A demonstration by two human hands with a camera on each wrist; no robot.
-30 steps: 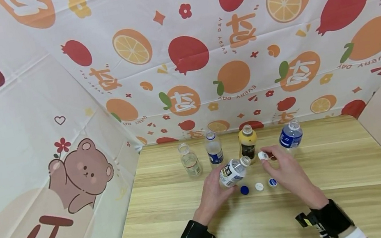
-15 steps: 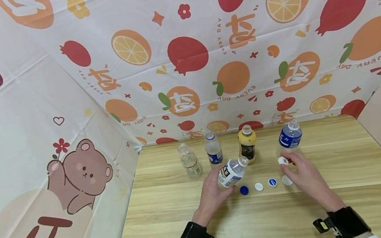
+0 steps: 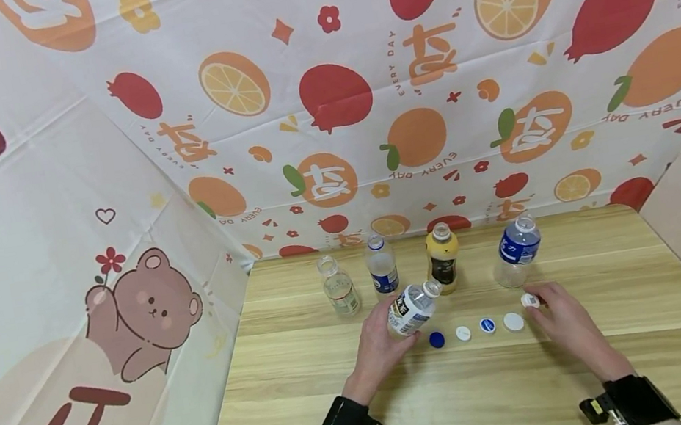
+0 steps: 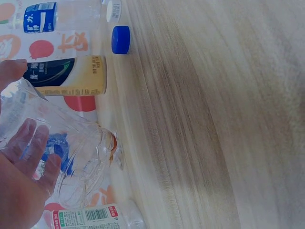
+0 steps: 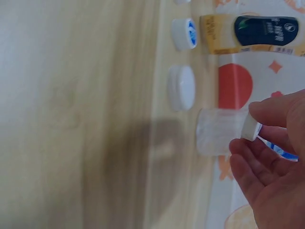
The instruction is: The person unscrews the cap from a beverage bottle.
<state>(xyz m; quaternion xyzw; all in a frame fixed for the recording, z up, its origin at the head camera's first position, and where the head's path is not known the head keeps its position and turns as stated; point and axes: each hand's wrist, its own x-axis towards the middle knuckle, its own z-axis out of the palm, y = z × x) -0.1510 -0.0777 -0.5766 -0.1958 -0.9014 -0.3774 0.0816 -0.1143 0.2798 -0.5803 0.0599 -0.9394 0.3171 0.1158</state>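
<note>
My left hand grips a clear plastic bottle with a white label, its uncapped mouth tilted up to the right. In the left wrist view the fingers show round the clear bottle body. My right hand pinches a white bottle cap between thumb and fingers, just above the table, as the right wrist view also shows with the cap. Left of it lie a larger white cap, a blue-and-white cap, a small white cap and a dark blue cap, in a row.
Behind the hands stand a clear bottle, a blue-labelled bottle, a yellow bottle and another blue-labelled bottle, all uncapped. The wooden table ends at a printed cloth wall.
My right hand has moved right and toward me with the white cap, passing over the row of caps and uncovering the larger white one. My left hand with the bottle has barely moved.
</note>
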